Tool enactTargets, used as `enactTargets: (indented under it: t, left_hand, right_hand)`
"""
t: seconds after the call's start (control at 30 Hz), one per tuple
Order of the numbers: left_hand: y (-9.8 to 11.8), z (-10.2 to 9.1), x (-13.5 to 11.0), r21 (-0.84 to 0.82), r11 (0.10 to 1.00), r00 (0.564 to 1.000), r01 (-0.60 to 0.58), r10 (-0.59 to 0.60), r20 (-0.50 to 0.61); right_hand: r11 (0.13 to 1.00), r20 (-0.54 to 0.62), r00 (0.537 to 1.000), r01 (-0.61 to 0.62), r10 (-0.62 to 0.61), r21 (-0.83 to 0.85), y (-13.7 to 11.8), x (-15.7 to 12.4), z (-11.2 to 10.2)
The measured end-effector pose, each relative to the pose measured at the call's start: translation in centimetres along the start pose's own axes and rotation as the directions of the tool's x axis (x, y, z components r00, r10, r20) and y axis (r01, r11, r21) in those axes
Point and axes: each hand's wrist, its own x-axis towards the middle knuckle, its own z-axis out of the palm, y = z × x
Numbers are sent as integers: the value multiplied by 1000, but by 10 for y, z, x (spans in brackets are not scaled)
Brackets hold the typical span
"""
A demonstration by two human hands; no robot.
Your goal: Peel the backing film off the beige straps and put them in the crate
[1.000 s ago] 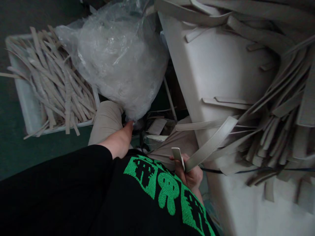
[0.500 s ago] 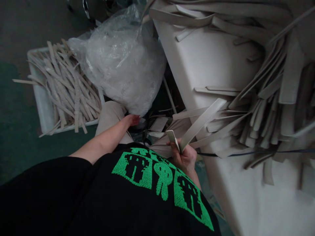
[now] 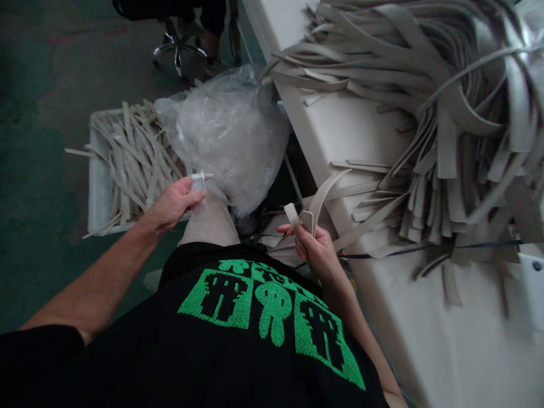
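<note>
Over my knee, my left hand [image 3: 176, 202] pinches a small clear plastic sleeve [image 3: 198, 184] between thumb and fingers. My right hand [image 3: 315, 245], in front of my shirt, is closed around a light grey strap [image 3: 325, 192]; a folded end and a curved length stick up out of the fist. How many straps it holds I cannot tell. Just beyond my left hand is a big clear bag [image 3: 232, 133] stuffed with thin plastic. More grey straps [image 3: 437, 198] hang in a bundle on the table, right of my right hand.
A white bin [image 3: 97, 181] full of pale wrapped strips stands on the floor at left. The pale table [image 3: 408, 323] runs along my right side, with a dark cord across it. Farther back are a wheeled chair base [image 3: 176, 48] and another person's legs [image 3: 213, 34].
My left hand has moved from beside the bag's lower edge up and left, and now shows the plastic sleeve. My right hand still grips the strap, whose upper end now curves. The view has shifted.
</note>
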Motion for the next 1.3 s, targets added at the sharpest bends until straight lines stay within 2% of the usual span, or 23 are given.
enactTargets:
  t: [0.07,0.17,0.23,0.3,0.47,0.6,0.7,0.83,1.0,1.07,1.13,1.2,1.3]
  left_hand:
    - [4,13,-19,132,990,992,-38,22,124]
    - [-1,32,-37,210,977,942,-17,-55,330]
    - [-8,40,-43,207,978,919,-18,-66,389]
    - [-14,45,-46,200,979,918,-35,-48,393]
    - [-22,47,-49,131,991,915,-16,-38,402]
    - [-29,50,-52,-7,993,928,119,-109,357]
    - [-37,51,-52,-65,980,931,191,-159,329]
    - [-43,49,-46,28,979,906,200,-196,375]
    - [-40,42,-37,293,956,909,11,-132,396]
    - [-42,41,-34,317,948,922,11,-132,364]
    - [-46,41,-31,212,974,938,80,-146,316]
    - [-50,42,-27,-3,986,958,164,-159,240]
    - [-54,43,-20,-329,919,975,218,-192,110]
  right_hand:
    - [996,134,990,-42,31,80,-13,13,15]
    - [982,290,955,-112,64,151,-25,32,41]
    - [978,355,931,-143,80,154,-26,43,56]
    - [982,381,922,-128,66,140,-25,51,68]
    - [993,261,965,2,-33,118,-26,64,85]
    - [995,147,984,99,-102,27,-36,74,86]
    - [988,126,984,136,-127,-67,-42,79,87]
    - [967,135,978,180,-157,-179,-46,80,93]
    - [955,126,976,204,-180,-216,-43,85,99]
    - [957,111,978,199,-178,-213,-42,88,98]
    - [962,78,982,186,-173,-201,-41,89,95]
    - [965,39,984,177,-173,-196,-41,87,88]
    - [964,29,986,166,-163,-208,-39,75,76]
